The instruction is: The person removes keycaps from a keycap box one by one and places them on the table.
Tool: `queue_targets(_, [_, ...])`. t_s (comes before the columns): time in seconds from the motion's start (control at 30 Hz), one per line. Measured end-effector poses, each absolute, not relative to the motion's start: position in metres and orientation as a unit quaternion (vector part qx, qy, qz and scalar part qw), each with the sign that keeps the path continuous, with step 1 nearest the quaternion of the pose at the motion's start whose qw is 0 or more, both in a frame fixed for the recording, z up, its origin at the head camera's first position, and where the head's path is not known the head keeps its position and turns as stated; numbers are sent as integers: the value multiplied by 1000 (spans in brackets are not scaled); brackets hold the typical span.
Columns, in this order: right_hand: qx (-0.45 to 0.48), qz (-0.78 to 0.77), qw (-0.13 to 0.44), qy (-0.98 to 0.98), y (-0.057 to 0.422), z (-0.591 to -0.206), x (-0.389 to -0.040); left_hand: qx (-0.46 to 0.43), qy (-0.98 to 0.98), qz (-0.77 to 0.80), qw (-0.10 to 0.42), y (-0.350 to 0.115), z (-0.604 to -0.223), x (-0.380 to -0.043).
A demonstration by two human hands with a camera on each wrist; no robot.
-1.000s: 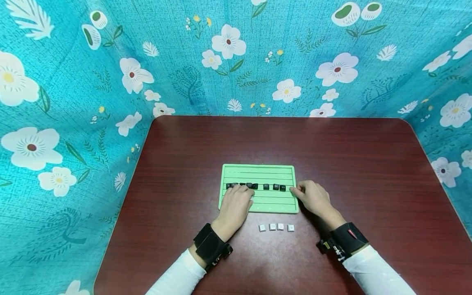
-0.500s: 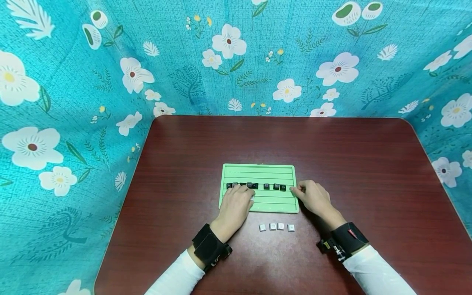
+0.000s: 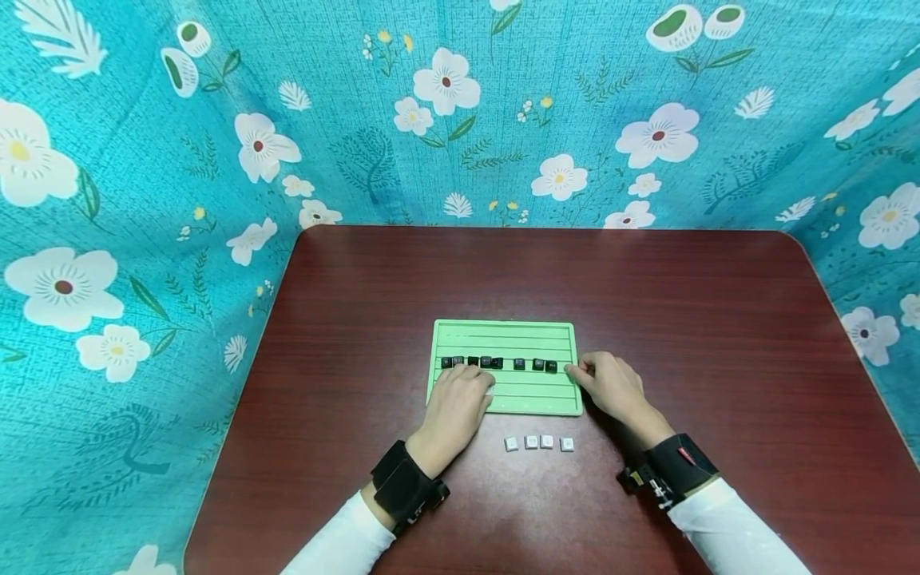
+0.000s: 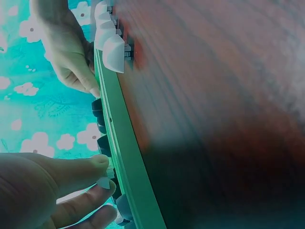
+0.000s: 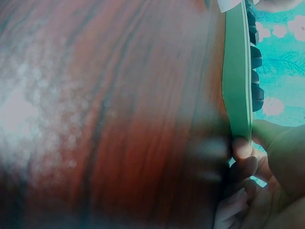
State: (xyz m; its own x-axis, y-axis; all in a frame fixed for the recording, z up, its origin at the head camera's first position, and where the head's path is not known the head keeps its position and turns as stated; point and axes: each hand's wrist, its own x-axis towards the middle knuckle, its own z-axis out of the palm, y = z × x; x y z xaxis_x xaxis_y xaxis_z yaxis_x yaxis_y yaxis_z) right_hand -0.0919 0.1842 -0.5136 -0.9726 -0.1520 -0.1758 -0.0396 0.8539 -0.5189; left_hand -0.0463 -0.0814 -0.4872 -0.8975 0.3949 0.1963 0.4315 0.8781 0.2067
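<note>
A light green grooved board lies on the table, with a row of black keycaps across its middle. My left hand is over the board's left part, just in front of the row. In the left wrist view its thumb and forefinger pinch a small white keycap, mostly covered by the fingertips. My right hand grips the board's right edge; the thumb lies on top and curled fingers sit against the side and underneath.
Several white keycaps stand in a loose line on the dark red-brown table, in front of the board. A blue flowered cloth hangs behind and at the sides of the table. Both wrists wear black straps.
My left hand has drawn back slightly toward the body, and a little more of the left black keycaps shows. The right hand and the board have stayed in place.
</note>
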Motion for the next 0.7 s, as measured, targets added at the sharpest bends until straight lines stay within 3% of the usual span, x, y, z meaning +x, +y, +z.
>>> queue_targets(0.7, [-49,-270,94,957,182,-512,-90,-221,-964,-125,77,-83,-487,-38])
